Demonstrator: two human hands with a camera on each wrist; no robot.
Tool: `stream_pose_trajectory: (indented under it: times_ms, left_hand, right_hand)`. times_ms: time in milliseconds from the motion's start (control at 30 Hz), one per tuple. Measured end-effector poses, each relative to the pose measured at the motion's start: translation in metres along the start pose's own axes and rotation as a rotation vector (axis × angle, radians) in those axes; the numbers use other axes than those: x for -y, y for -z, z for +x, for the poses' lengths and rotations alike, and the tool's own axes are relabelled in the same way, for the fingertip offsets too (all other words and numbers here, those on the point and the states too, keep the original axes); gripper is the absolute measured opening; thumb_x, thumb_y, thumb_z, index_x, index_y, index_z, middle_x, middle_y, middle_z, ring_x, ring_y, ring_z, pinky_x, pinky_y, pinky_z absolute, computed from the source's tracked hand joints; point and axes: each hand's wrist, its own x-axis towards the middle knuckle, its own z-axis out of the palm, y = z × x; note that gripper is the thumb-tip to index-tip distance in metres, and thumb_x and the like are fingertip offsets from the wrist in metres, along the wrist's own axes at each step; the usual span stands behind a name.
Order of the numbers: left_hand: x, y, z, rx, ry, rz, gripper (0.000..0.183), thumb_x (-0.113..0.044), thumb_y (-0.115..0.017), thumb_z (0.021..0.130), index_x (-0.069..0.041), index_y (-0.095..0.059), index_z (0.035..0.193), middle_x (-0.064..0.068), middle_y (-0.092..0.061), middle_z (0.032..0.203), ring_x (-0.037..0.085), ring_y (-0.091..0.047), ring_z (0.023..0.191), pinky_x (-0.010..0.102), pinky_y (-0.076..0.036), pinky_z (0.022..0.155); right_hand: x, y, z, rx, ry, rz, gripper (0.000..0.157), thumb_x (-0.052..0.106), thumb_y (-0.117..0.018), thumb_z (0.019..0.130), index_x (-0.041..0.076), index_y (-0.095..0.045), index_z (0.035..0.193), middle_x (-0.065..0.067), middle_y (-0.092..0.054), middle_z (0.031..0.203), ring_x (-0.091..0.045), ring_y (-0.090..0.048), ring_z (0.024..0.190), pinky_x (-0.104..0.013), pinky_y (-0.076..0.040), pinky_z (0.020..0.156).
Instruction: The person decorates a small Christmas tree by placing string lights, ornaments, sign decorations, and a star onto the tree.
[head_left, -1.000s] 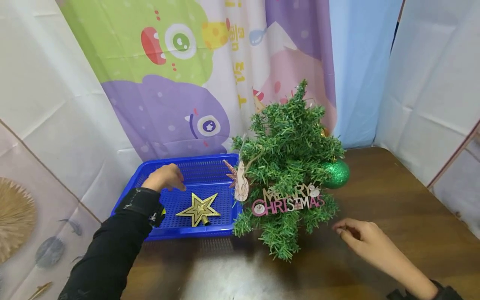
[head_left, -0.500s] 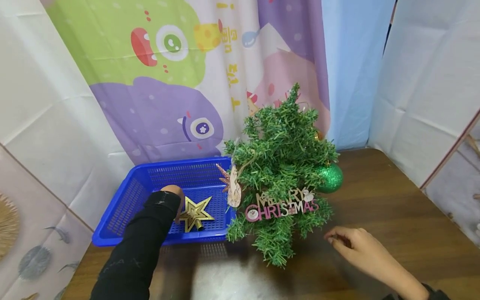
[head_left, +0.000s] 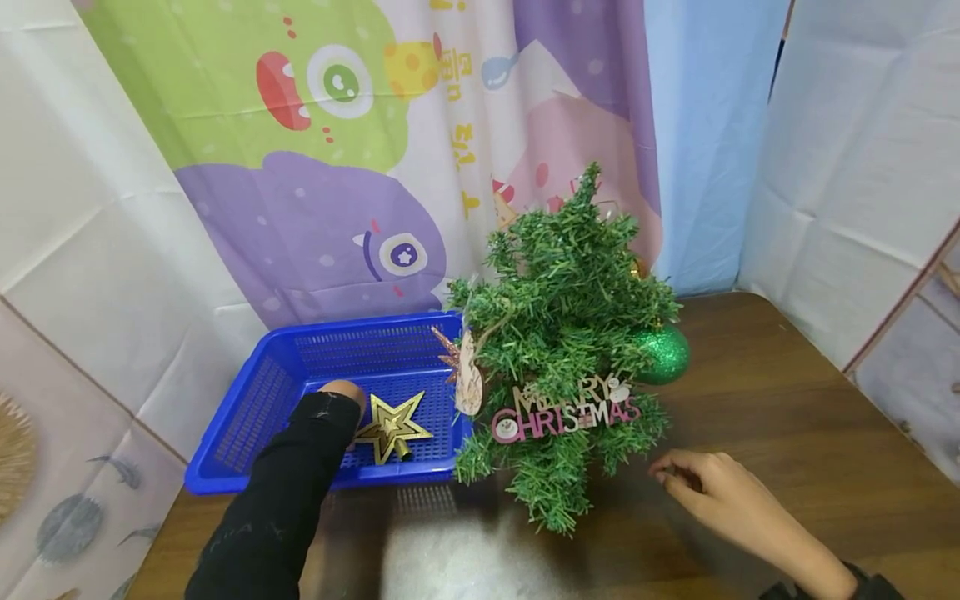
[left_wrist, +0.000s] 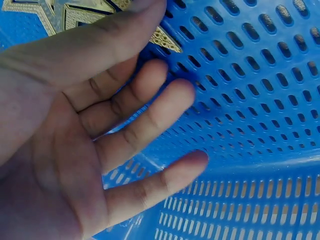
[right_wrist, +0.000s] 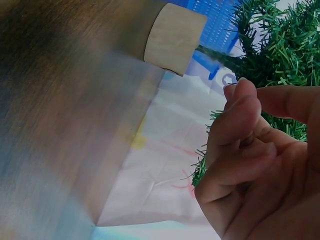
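Observation:
My left hand (left_wrist: 65, 130) reaches down into the blue plastic basket (head_left: 352, 321). A gold star tree topper (head_left: 393, 423) lies there, with a short tube at its base. In the left wrist view the thumb lies across one arm of the star, the index fingertip hidden behind it; the other fingers are loosely bent over the basket floor. My right hand (head_left: 723, 496) is low over the table, right of a small artificial Christmas tree (head_left: 570, 308), fingers loosely curled and holding nothing.
On the tree hang a "Merry Christmas" sign (head_left: 566, 419), a green glitter ball (head_left: 663, 354), a wooden snowman ornament (head_left: 469, 383) and a pink glittery spiky ornament (head_left: 447, 354). The tree's round base (right_wrist: 172, 40) stands on the wooden table (head_left: 757, 375). A cartoon curtain (head_left: 315, 225) hangs behind.
My left hand has come down from above the basket's left part to the star's left side. The star has shifted very slightly right. My right hand stays by the tree.

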Motion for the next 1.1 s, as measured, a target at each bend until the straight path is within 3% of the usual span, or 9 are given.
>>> stream_pose_trajectory:
  times_ms: [100, 233, 433, 567, 700, 833, 967, 1100]
  left_hand:
    - [-0.005, 0.011, -0.034, -0.069, -0.042, -0.018, 0.038, -0.017, -0.091, 0.060, -0.002, -0.064, 0.082, 0.012, -0.061, 0.093, 0.023, -0.057, 0.094, 0.035, -0.047, 0.089]
    - [-0.008, 0.014, -0.059, -0.189, -0.099, -0.070, 0.036, -0.015, -0.092, 0.059, -0.005, -0.063, 0.077, 0.013, -0.064, 0.089, 0.029, -0.061, 0.092, 0.040, -0.050, 0.084]
    - [-0.013, 0.014, -0.063, -0.265, -0.164, -0.079, 0.034, -0.004, -0.089, 0.057, -0.006, -0.060, 0.075, 0.008, -0.064, 0.079, 0.028, -0.062, 0.082, 0.040, -0.052, 0.074]
    - [-0.014, 0.014, -0.063, -0.283, -0.173, -0.096, 0.032, -0.002, -0.088, 0.054, -0.007, -0.061, 0.071, 0.009, -0.064, 0.077, 0.027, -0.062, 0.077, 0.041, -0.053, 0.070]
    - [-0.009, 0.014, -0.065, -0.215, -0.157, -0.127, 0.026, -0.006, -0.087, 0.059, -0.008, -0.064, 0.070, 0.008, -0.064, 0.080, 0.025, -0.060, 0.077, 0.042, -0.052, 0.072]
    - [0.004, 0.014, -0.056, -0.101, -0.187, -0.166, 0.019, -0.014, -0.084, 0.066, -0.015, -0.065, 0.067, -0.001, -0.059, 0.070, 0.017, -0.053, 0.068, 0.034, -0.048, 0.065]
    - [0.017, 0.016, -0.045, 0.008, -0.203, -0.276, 0.015, -0.020, -0.080, 0.074, -0.016, -0.066, 0.072, -0.004, -0.059, 0.065, 0.011, -0.052, 0.062, 0.026, -0.043, 0.059]
    - [0.029, 0.019, -0.047, 0.035, -0.239, -0.431, 0.011, -0.016, -0.074, 0.082, -0.008, -0.068, 0.080, -0.002, -0.064, 0.068, 0.010, -0.057, 0.065, 0.025, -0.047, 0.062]
  right_hand:
    - [-0.001, -0.001, 0.000, -0.001, 0.000, 0.005, 0.016, 0.003, -0.055, 0.094, 0.006, -0.070, 0.098, -0.001, -0.070, 0.091, 0.000, -0.055, 0.066, -0.023, -0.047, 0.054]
    - [-0.001, -0.001, 0.000, -0.020, 0.025, -0.005, 0.016, 0.002, -0.055, 0.093, 0.006, -0.070, 0.097, 0.000, -0.069, 0.090, 0.002, -0.050, 0.063, -0.023, -0.044, 0.052]
    - [-0.002, -0.002, 0.001, -0.025, 0.037, -0.033, 0.015, 0.002, -0.056, 0.093, 0.006, -0.070, 0.098, 0.000, -0.069, 0.090, 0.003, -0.048, 0.062, -0.022, -0.043, 0.052]
    - [-0.002, -0.002, 0.000, -0.017, 0.036, -0.032, 0.015, 0.003, -0.056, 0.094, 0.006, -0.070, 0.098, 0.000, -0.069, 0.090, 0.003, -0.047, 0.061, -0.022, -0.042, 0.051]
    - [-0.002, -0.002, 0.000, -0.008, 0.038, -0.028, 0.014, 0.005, -0.056, 0.094, 0.006, -0.070, 0.098, 0.001, -0.069, 0.089, 0.003, -0.045, 0.058, -0.022, -0.041, 0.050]
    - [-0.002, -0.001, 0.001, 0.021, 0.030, -0.030, 0.014, 0.008, -0.057, 0.095, 0.006, -0.070, 0.099, 0.006, -0.066, 0.083, 0.003, -0.043, 0.057, -0.022, -0.039, 0.049]
    - [-0.003, -0.001, 0.001, 0.042, 0.037, -0.030, 0.014, 0.011, -0.057, 0.096, 0.006, -0.070, 0.099, 0.011, -0.059, 0.074, 0.002, -0.042, 0.056, -0.022, -0.039, 0.049]
    - [-0.002, -0.001, 0.002, 0.049, 0.035, -0.021, 0.015, 0.013, -0.057, 0.096, 0.006, -0.070, 0.100, 0.012, -0.056, 0.070, 0.002, -0.041, 0.054, -0.022, -0.038, 0.047]
